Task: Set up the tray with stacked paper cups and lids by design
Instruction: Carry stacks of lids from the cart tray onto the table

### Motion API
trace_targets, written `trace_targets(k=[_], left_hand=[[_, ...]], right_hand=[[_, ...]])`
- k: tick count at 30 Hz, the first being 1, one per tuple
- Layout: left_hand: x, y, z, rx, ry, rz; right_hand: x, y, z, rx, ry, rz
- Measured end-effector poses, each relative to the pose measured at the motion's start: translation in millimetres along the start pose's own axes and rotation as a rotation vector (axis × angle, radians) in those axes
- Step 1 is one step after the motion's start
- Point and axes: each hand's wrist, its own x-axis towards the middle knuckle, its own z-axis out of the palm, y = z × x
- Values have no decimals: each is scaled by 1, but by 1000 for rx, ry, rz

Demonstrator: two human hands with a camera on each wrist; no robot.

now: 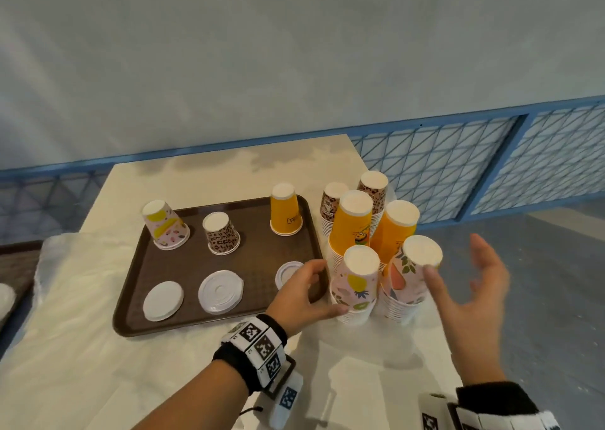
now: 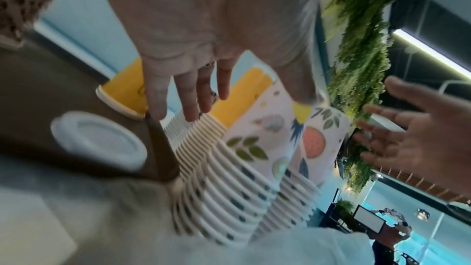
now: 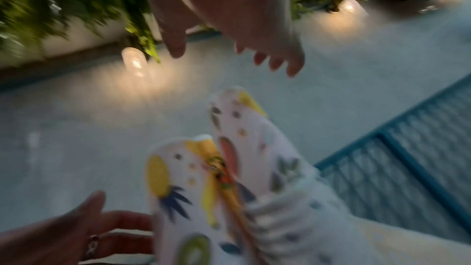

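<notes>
Both hands, left (image 1: pixel 302 293) and right (image 1: pixel 471 285), released, flank the fruit-print stacks (image 1: pixel 357 285) beside the tray (image 1: pixel 196 262) — next: grasp one stack, judged.

A: What carries it all?

B: A pale cream surface (image 1: pixel 203 180), set against a blue mesh railing.

A: And directly on it?

B: A brown tray (image 1: pixel 183 262) on the left part, and just beside its right edge a tight cluster of upside-down cup stacks (image 1: pixel 370 249): leopard-print at the back, orange in the middle, fruit-print nearest. Crinkled clear plastic sheet (image 1: pixel 75 295) covers the near-left part, running under the tray's near edge.
</notes>
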Motion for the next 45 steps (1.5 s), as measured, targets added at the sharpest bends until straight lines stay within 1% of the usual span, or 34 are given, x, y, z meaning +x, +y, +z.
trace_targets(k=[2, 4, 6, 8, 10, 11, 13, 16, 19, 21, 24, 26, 28, 31, 33, 36, 38, 42, 45], left_hand=[[-13, 8, -23, 135, 90, 81], [-28, 10, -47, 266, 180, 161], [-42, 5, -72, 383, 293, 194], [-56, -4, -98, 466, 403, 186], [-75, -17, -129, 549, 512, 135], [-88, -28, -147, 589, 560, 86], [-110, -47, -175, 645, 616, -8], [-159, -87, -220, 664, 672, -166], [-206, -123, -258, 655, 722, -307], [-239, -146, -283, 632, 761, -369], [-285, -173, -323, 556, 807, -436], [-315, -195, -354, 538, 801, -498], [-338, -217, -382, 523, 756, -585], [-369, -255, -422, 536, 585, -732], [-379, -273, -436, 542, 475, -790], [-389, -296, -452, 508, 362, -818], [-390, -304, -457, 464, 316, -813], [-388, -319, -462, 402, 238, -754], [-386, -328, -461, 348, 229, -709]], right_hand=[[-1, -32, 7, 0, 101, -198], [-3, -61, 24, 49, 110, -344], [-8, -84, 50, 91, 29, -422], [-14, -102, 80, 131, -106, -450], [-26, -118, 119, 167, -273, -462], [-36, -126, 142, 165, -356, -462], [-54, -137, 180, 122, -504, -452], [-96, -153, 241, 64, -712, -479], [-140, -166, 293, -8, -845, -523], [-172, -176, 326, -64, -926, -494], [-219, -189, 365, -87, -1014, -445], [-251, -199, 388, -105, -1074, -416], [-276, -206, 407, -138, -1121, -391], [-315, -215, 439, -227, -1203, -321], [-335, -215, 452, -297, -1274, -252], [-363, -217, 469, -374, -1332, -219], [-378, -217, 473, -413, -1362, -211], [-403, -218, 483, -499, -1416, -166], [-416, -220, 488, -613, -1426, -175]])
